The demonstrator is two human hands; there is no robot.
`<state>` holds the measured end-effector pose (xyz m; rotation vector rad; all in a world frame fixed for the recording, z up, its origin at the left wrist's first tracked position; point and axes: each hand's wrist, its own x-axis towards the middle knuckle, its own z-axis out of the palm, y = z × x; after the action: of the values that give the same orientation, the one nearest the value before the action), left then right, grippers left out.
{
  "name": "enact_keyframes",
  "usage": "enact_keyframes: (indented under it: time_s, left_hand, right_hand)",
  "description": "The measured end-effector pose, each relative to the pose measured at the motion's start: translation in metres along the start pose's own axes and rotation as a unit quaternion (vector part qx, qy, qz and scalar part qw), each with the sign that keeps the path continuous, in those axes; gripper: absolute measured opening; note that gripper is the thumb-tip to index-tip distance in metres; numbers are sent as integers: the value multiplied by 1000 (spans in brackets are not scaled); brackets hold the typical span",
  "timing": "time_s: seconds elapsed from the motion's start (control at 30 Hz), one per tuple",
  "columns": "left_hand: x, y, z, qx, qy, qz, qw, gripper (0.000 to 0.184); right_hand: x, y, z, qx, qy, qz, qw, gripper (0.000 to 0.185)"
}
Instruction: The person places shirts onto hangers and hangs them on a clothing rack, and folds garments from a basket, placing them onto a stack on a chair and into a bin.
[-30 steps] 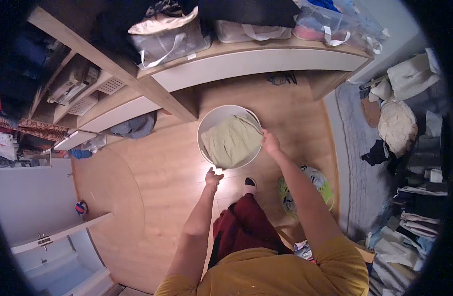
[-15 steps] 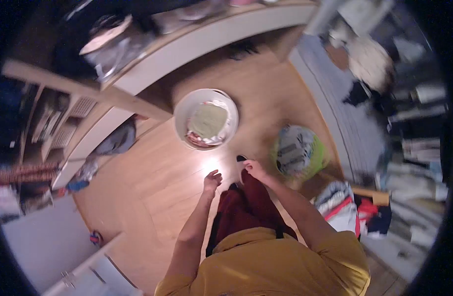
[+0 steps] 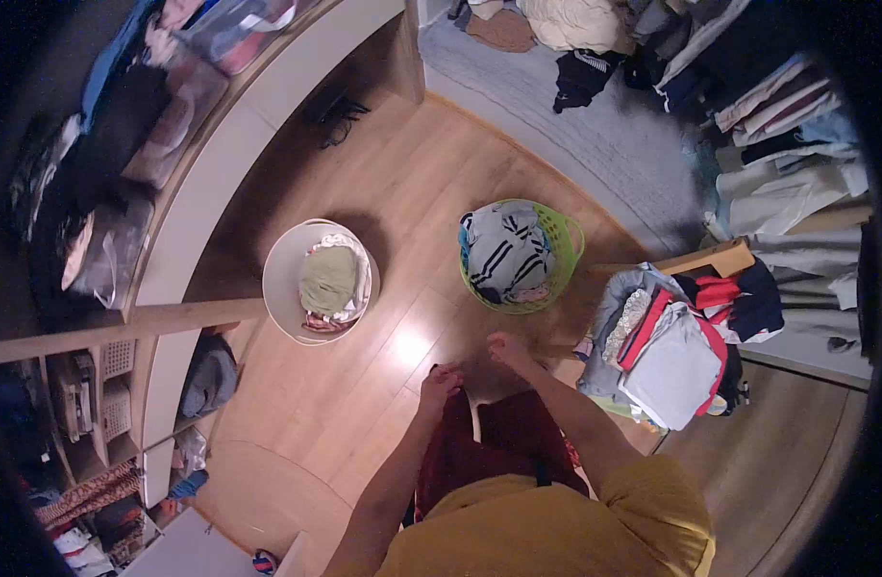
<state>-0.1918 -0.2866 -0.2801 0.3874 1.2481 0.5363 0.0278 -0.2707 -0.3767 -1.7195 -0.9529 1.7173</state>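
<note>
Both hands are held in front of the body, near the centre of the frame, above the wooden floor (image 3: pixel 354 413); the left hand (image 3: pixel 441 387) is loosely curled and nothing is seen gripped in it; the right hand (image 3: pixel 508 351) is also bent at the fingers, with nothing seen in it; whether either is fully closed cannot be told. The green basket (image 3: pixel 562 238) is placed just ahead of the right hand, filled with striped clothes (image 3: pixel 518 252); the white basket (image 3: pixel 280 288) is set at centre left, apart from both hands, with a folded green cloth (image 3: pixel 327 279) laid on other clothes inside. At the right of the frame, a pile of folded clothes (image 3: pixel 673 370) is stacked; its support is mostly hidden. The step in hand is judged to be a pause between grasps; for any garment to be gripped, fingers would need to be opened and an arm extended.
</note>
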Motion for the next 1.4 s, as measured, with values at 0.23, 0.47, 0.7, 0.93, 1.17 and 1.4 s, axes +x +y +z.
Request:
enact_keyframes:
  time_s: [0.23, 0.47, 0.7, 0.93, 1.17, 1.4]
  left_hand:
    - [100, -75, 27, -5, -16, 22, 1000, 34]
    - [218, -97, 116, 611, 0, 304, 731, 56]
    - [309, -141, 107, 780, 74, 301, 543, 42]
    - [329, -140, 100, 793, 59, 315, 519, 36]
    - [326, -125, 72, 817, 34, 230, 528, 31]
    - [302, -100, 68, 285, 66, 168, 942, 47]
  right_hand:
    - [174, 80, -77, -54, 90, -104, 989, 20]
    - [319, 94, -157, -267, 194, -172, 928, 29]
    - [347, 104, -164, -386, 198, -192, 880, 60]
    - [302, 89, -149, -351, 99, -30, 931, 46]
    - [264, 72, -126, -96, 162, -170, 967, 38]
    - [153, 80, -89, -106, 8, -279, 955, 29]
